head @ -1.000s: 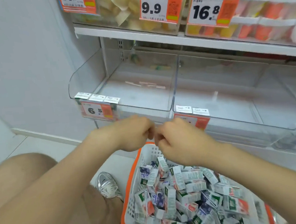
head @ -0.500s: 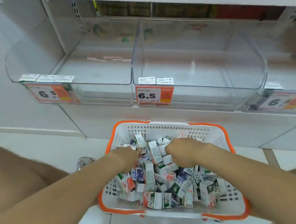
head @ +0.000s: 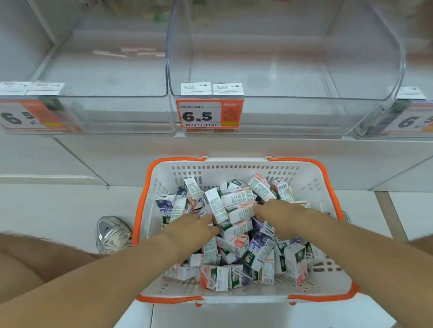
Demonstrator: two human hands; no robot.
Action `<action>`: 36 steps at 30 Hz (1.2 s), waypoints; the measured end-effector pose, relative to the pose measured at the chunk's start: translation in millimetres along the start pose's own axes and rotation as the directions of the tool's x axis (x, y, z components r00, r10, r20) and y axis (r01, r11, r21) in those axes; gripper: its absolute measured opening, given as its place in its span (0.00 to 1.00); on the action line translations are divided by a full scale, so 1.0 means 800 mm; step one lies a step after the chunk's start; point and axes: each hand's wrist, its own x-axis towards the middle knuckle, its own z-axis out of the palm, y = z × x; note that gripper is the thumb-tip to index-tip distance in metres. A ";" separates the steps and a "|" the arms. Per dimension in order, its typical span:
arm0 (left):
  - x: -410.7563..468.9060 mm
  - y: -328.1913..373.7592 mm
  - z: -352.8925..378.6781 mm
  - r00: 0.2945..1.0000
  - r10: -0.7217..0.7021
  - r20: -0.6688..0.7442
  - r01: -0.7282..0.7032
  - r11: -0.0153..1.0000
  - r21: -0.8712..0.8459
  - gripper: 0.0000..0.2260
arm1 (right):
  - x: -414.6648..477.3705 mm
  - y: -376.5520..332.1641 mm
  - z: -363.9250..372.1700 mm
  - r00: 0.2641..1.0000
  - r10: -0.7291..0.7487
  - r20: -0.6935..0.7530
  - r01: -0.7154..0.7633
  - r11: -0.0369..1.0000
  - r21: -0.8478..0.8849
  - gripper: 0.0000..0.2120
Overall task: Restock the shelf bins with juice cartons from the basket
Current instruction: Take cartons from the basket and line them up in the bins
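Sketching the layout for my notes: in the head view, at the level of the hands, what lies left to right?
From the left: silver shoe → basket, orange left rim → left hand → right hand → basket, right rim.

The left forearm (head: 110,279) and the right forearm (head: 357,245) are held bare, stretched forward and angled inward. The left hand (head: 193,229) and the right hand (head: 278,216) are brought near each other, backs upward. The fingers are pointed forward and down; a grip cannot be told.

Cartons (head: 236,197) in basket (head: 236,163) before shelf bins (head: 296,99).
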 end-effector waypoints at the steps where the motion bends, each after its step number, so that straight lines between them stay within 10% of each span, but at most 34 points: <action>1: 0.001 0.001 -0.001 1.000 0.007 -0.029 -0.006 0.998 0.056 0.36 | 0.001 0.003 0.006 1.000 0.012 -0.009 -0.011 0.999 0.042 0.20; 6: -0.006 0.002 -0.008 0.990 0.072 -0.124 -0.042 0.973 0.227 0.24 | -0.008 0.002 0.025 0.992 0.063 -0.106 -0.034 0.965 0.260 0.31; 20: -0.004 0.007 0.001 0.976 0.216 -0.029 -0.192 0.917 0.349 0.20 | -0.061 -0.016 -0.040 0.922 0.154 -0.356 0.083 0.818 0.570 0.14; 28: 0.000 0.007 0.011 0.967 0.252 -0.032 -0.208 0.859 0.468 0.24 | -0.102 -0.023 -0.078 0.751 0.138 -0.645 0.146 0.918 0.367 0.21; 31: -0.007 0.012 -0.014 0.974 0.227 0.015 -0.222 0.933 0.282 0.26 | -0.122 -0.020 -0.098 0.709 0.160 -0.687 0.011 0.971 0.237 0.28; 36: -0.036 0.019 -0.094 0.998 -0.006 -0.059 -0.016 0.935 -0.354 0.21 | -0.158 -0.006 -0.145 0.850 -0.003 -0.526 0.008 1.000 0.008 0.22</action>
